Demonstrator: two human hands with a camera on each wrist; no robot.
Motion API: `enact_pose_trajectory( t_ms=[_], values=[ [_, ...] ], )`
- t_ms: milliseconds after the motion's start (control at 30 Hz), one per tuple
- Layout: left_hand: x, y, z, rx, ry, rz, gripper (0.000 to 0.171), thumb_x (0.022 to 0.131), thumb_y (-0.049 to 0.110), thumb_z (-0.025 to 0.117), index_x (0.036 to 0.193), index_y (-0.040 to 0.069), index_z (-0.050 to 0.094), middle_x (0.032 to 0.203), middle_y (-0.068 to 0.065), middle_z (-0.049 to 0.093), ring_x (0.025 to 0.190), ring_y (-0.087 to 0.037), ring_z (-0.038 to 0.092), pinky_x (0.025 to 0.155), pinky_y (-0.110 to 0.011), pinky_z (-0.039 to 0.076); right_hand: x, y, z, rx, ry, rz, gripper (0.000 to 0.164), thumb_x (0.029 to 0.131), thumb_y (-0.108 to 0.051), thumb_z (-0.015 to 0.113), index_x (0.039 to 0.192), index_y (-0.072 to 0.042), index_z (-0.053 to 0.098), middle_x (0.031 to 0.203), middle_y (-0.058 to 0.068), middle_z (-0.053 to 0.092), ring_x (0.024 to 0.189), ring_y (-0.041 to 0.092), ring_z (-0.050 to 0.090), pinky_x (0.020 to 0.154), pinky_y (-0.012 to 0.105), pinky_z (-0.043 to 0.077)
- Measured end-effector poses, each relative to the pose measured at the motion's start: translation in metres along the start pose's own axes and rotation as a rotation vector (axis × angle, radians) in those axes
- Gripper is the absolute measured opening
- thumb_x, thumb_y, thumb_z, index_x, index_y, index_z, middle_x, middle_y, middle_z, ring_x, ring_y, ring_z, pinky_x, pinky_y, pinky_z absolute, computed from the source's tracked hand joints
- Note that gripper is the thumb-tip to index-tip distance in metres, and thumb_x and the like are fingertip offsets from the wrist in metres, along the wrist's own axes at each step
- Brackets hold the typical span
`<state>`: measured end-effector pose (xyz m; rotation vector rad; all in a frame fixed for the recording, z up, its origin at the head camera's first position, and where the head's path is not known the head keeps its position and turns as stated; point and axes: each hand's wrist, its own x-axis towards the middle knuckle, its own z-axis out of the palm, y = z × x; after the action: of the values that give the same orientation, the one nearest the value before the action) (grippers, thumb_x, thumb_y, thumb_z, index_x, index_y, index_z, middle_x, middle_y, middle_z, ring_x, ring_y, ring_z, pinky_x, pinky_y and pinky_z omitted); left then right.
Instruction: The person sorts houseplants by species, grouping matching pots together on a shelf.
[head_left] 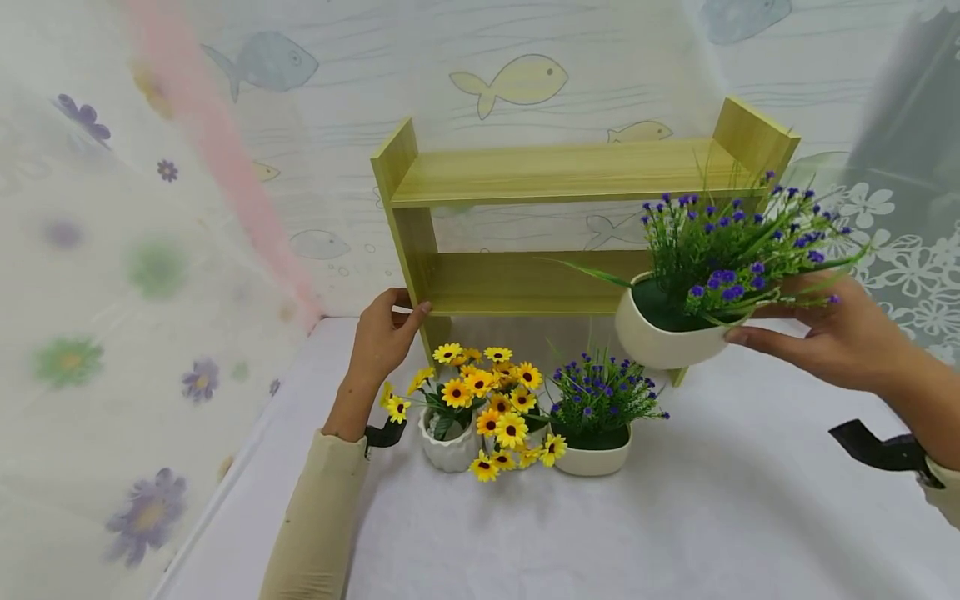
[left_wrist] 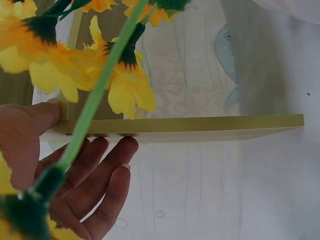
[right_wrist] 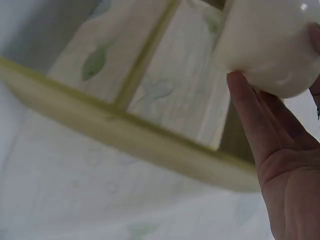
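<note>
A yellowish wooden two-tier shelf (head_left: 525,171) stands at the back of the table. My left hand (head_left: 381,337) pinches its left side panel near the lower board; in the left wrist view the thumb lies on one side of the panel (left_wrist: 215,125) and the fingers on the other. My right hand (head_left: 847,333) holds a white oval pot (head_left: 678,343) of purple flowers (head_left: 723,283) by its right end. That pot is raised off the table, in front of the shelf's right part, which it partly hides. In the right wrist view, fingers touch the glossy pot (right_wrist: 275,45) from below.
On the table before the shelf stand a white pot (head_left: 450,446) with yellow flowers (head_left: 480,383), more yellow flowers beside it over a mostly hidden pot, and a second white oval pot (head_left: 592,460) of purple flowers. Fish-printed sheeting (head_left: 337,167) hangs behind; flower-printed sheeting hangs at left.
</note>
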<state>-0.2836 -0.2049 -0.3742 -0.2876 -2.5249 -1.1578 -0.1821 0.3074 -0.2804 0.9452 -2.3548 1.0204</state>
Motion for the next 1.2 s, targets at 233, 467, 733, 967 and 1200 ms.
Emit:
enact_pose_trajectory(
  t_ms=[233, 467, 733, 967, 1200],
  values=[
    [0.0, -0.002, 0.002, 0.004, 0.006, -0.004, 0.052, 0.106, 0.045, 0.065, 0.137, 0.003, 0.061, 0.13, -0.014, 0.067, 0.108, -0.031, 0.073, 0.091, -0.05, 0.062, 0.065, -0.041, -0.01, 0.151, 0.008, 0.037, 0.067, 0.081, 0.022, 0.078, 0.14, -0.005, 0.062, 0.122, 0.002, 0.07, 0.111, 0.006, 0.07, 0.088, 0.014, 0.057],
    [0.001, -0.003, 0.004, 0.018, 0.011, 0.015, 0.052, 0.107, 0.045, 0.064, 0.137, 0.002, 0.061, 0.13, -0.015, 0.067, 0.107, -0.031, 0.074, 0.09, -0.049, 0.063, 0.127, -0.068, -0.008, 0.114, 0.0, 0.157, 0.053, 0.094, -0.007, 0.08, 0.142, -0.017, 0.059, 0.121, 0.004, 0.063, 0.124, 0.016, 0.065, 0.09, 0.013, 0.054],
    [0.0, -0.004, 0.002, 0.018, 0.018, 0.024, 0.051, 0.108, 0.043, 0.063, 0.137, 0.001, 0.06, 0.129, -0.016, 0.067, 0.105, -0.032, 0.074, 0.089, -0.049, 0.063, 0.189, -0.083, 0.016, -0.02, -0.005, 0.24, 0.037, 0.097, -0.042, 0.077, 0.121, -0.015, 0.066, 0.137, 0.0, 0.062, 0.138, 0.027, 0.06, 0.099, 0.034, 0.05],
    [0.0, -0.004, 0.0, 0.02, 0.016, 0.025, 0.05, 0.108, 0.042, 0.063, 0.137, 0.001, 0.06, 0.129, -0.016, 0.067, 0.105, -0.033, 0.074, 0.089, -0.051, 0.062, 0.228, -0.083, 0.043, -0.051, -0.019, 0.242, 0.044, 0.1, -0.043, 0.072, 0.123, -0.007, 0.064, 0.152, 0.004, 0.056, 0.14, 0.026, 0.058, 0.108, 0.045, 0.052],
    [0.0, -0.008, -0.001, 0.022, 0.013, 0.0, 0.052, 0.108, 0.045, 0.062, 0.136, 0.003, 0.06, 0.129, -0.015, 0.067, 0.107, -0.032, 0.073, 0.091, -0.05, 0.062, 0.248, -0.078, 0.07, 0.036, -0.043, 0.283, 0.044, 0.103, -0.038, 0.069, 0.131, -0.006, 0.058, 0.153, 0.006, 0.053, 0.136, 0.023, 0.062, 0.104, 0.039, 0.054]
  ],
)
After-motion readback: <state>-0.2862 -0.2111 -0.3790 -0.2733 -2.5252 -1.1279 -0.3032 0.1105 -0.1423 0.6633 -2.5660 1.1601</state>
